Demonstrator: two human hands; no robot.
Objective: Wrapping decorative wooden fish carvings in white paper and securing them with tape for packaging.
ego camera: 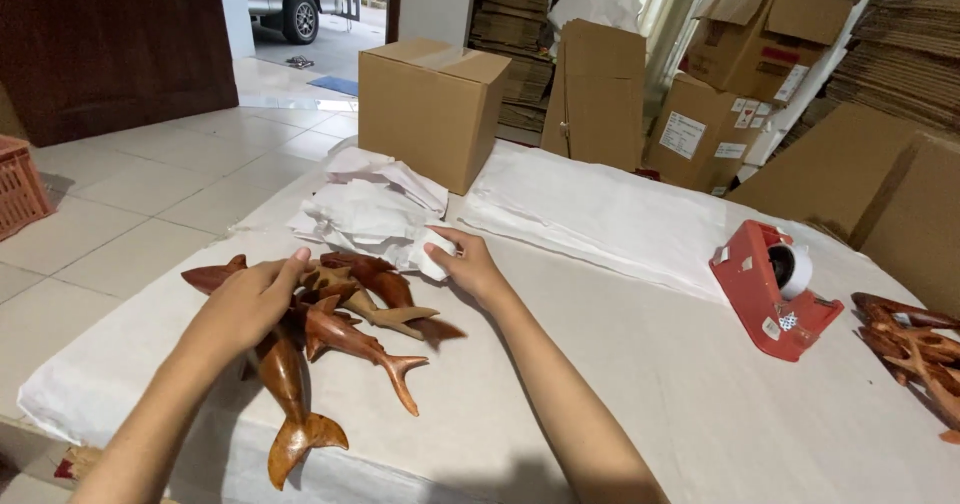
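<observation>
Resting on a pile of carved wooden dolphins [340,329] near the left edge of the counter [620,384]: left hand [245,304], palm down, fingers loosely together and draped over the top figures, not clamped on any one of them. Pile reddish-brown, glossy; tails fanning toward the near edge, one long figure reaching almost to the near-left corner.

Touching crumpled white wrapping paper [370,209] just beyond the pile: right hand [470,264], fingers pinched on one corner of a sheet. Paper heap toward the far-left part of the counter, just in front of a closed cardboard box [430,104] at the far edge.

Lying flat along the far edge, right of the box: stack of white sheets [600,214]. Standing near the right edge: red tape dispenser [775,289] with a white roll. Lying at the right edge, partly cut off by the frame: second group of wooden carvings [915,349], well apart from both hands.

Counter surface covered in pale paper. Beyond it: more cardboard boxes [750,54] and flattened cartons stacked against the wall. On the tiled floor, far left: part of a red plastic crate [20,184].
</observation>
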